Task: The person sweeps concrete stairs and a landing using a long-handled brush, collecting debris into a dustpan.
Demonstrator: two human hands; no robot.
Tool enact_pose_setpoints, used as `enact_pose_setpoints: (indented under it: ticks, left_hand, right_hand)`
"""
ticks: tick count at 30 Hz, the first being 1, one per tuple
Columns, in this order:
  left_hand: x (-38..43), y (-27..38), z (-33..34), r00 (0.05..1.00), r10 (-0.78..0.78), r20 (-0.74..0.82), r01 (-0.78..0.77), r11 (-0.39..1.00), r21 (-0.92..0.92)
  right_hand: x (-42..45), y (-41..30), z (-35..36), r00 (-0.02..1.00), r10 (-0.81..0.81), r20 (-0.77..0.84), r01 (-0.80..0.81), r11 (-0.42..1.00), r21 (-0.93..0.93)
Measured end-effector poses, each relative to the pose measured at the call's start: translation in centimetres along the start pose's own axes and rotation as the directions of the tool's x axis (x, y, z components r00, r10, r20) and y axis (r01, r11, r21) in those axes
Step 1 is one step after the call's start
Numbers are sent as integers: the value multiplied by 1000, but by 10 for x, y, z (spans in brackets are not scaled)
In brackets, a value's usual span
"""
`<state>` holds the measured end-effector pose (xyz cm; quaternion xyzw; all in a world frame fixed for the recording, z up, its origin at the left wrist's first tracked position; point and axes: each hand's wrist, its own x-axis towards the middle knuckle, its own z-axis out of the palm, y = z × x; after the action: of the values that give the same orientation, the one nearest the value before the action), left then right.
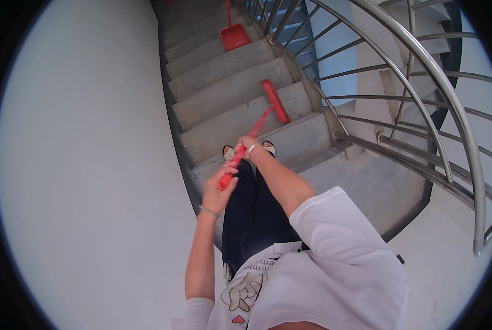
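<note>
A red broom (275, 101) lies across a concrete stair tread beyond my feet, its bristled head near the railing side. Both hands are wrapped around its red handle. My left hand (221, 181) is at the handle's top end, with a bracelet on that wrist. Farther down the handle is my right hand (248, 147), also with a bracelet at the wrist. A red long-handled dustpan (235, 37) rests several steps away at the top of the view; the upper part of its handle is cut off by the picture's edge.
Concrete stairs (229, 90) run away from my sandalled feet. A white wall (85, 144) with a dark skirting band borders them on the left. On the right stands a curved stainless steel railing (431, 66), with another flight visible through its bars.
</note>
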<state>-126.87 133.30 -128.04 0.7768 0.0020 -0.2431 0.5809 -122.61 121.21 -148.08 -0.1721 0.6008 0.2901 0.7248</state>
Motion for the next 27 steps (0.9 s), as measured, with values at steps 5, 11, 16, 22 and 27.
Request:
enact_pose_setpoints:
  ticks: [5, 11, 16, 22, 27]
  left_hand:
    - [1, 37, -44, 986, 97, -137, -114, 986, -124]
    - [8, 41, -20, 743, 124, -658, -465, 802, -374]
    - [22, 29, -16, 810, 22, -586, -327, 846, -421]
    - [30, -19, -17, 852, -26, -523, -274, 829, -488]
    - [11, -38, -23, 797, -157, -583, -212, 830, -515]
  right_hand:
    - [-21, 17, 71, 983, -51, 174, 25, 988, 150]
    - [-63, 23, 110, 971, -126, 204, 75, 967, 243]
    - [-47, 11, 86, 977, -116, 180, 63, 959, 277]
    - [-22, 23, 63, 992, -122, -44, 129, 968, 215]
    - [1, 46, 58, 1000, 3, 19, -7, 977, 213]
